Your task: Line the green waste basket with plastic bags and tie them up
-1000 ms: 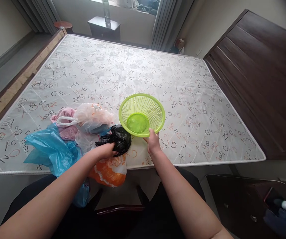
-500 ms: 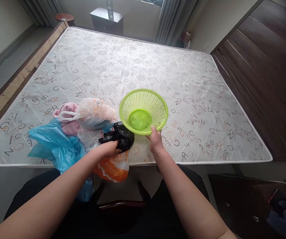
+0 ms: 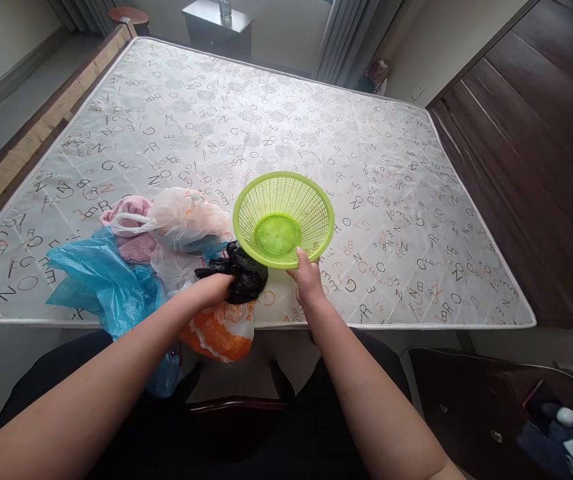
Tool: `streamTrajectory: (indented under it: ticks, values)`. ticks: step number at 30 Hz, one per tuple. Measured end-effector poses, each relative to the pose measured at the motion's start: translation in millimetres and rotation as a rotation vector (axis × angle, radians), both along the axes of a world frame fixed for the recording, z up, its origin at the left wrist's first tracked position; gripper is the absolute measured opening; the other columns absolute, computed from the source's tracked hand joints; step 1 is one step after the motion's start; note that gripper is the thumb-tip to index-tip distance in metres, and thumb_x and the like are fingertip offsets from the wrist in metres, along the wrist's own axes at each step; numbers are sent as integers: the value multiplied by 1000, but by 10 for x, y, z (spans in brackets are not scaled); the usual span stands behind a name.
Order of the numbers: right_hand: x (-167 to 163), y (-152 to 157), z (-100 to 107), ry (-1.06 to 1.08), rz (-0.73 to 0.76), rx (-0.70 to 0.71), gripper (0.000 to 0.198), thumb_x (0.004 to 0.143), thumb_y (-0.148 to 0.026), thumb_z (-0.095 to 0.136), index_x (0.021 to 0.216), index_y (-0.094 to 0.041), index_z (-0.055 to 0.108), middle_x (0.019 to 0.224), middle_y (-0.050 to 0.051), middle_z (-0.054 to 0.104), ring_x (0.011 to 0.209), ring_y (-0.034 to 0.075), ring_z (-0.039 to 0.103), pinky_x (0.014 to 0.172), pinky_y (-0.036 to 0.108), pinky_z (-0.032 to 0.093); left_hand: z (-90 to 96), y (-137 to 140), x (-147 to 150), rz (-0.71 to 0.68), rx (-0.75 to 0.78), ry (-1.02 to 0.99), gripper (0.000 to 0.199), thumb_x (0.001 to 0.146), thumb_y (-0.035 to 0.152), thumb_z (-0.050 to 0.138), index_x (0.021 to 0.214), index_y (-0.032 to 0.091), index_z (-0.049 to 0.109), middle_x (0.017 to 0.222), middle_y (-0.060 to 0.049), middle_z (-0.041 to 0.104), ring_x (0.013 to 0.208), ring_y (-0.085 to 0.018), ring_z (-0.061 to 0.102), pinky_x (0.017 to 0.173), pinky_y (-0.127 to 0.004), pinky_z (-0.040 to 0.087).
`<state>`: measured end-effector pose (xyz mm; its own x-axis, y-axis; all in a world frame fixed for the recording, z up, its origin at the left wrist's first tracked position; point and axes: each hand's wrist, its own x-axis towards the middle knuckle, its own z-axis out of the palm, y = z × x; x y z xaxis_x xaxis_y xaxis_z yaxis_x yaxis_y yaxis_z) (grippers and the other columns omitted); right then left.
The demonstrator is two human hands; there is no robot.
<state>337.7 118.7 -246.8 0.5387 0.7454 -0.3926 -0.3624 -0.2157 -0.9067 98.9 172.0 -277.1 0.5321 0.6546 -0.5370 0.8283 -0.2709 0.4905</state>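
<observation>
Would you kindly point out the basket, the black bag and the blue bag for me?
Basket (image 3: 278, 235), head view: on its round base.
Black bag (image 3: 249, 276), head view: on its crumpled right part.
Blue bag (image 3: 116, 283), head view: on its spread upper part.

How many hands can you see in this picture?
2. The left hand is at the black plastic bag, its fingers mostly hidden by it. The right hand grips the near rim of the green basket, thumb on top. No other hands show.
</observation>
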Motion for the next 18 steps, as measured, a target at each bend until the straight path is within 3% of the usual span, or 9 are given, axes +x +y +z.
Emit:
streamTrajectory:
  ticks: [3,8,12,14,18]
  values:
    - [34,11,-8,13,-6,-27,55,86,-50,64,136,-32,50,144,5,59,123,24,61,87,43,62,119,144,-2,34,52,30,31,86,12,49,105,16,74,115,-12,76,105,-30,70,96,-37,53]
    - [89,25,-61,24,-53,-54,53,88,-58,61,134,-32,50,145,6,59,123,25,62,83,43,63,272,338,-47,360,235,-148,41,91,20,45,124,19,69,126,-7,73,117,-25,67,107,-33,49]
    - [69,18,-64,8,-75,-46,58,90,-67,55,138,-35,46,149,6,55,125,25,62,80,43,64,277,308,-49,602,488,-246,62,93,27,51,153,18,40,150,-13,54,139,-27,51,120,-40,39]
    - [53,14,-51,4,-78,-69,60,90,-68,54,139,-34,45,149,7,55,125,26,62,80,44,64,282,237,-29,620,606,-259,71,92,27,55,157,18,31,157,-16,42,147,-30,40,123,-46,35]
    - [50,14,-19,12,-72,-63,58,91,-67,54,138,-34,47,148,7,56,125,26,62,80,42,63,383,62,34,427,744,-337,44,92,27,55,135,21,57,138,-15,56,139,-29,47,122,-47,37]
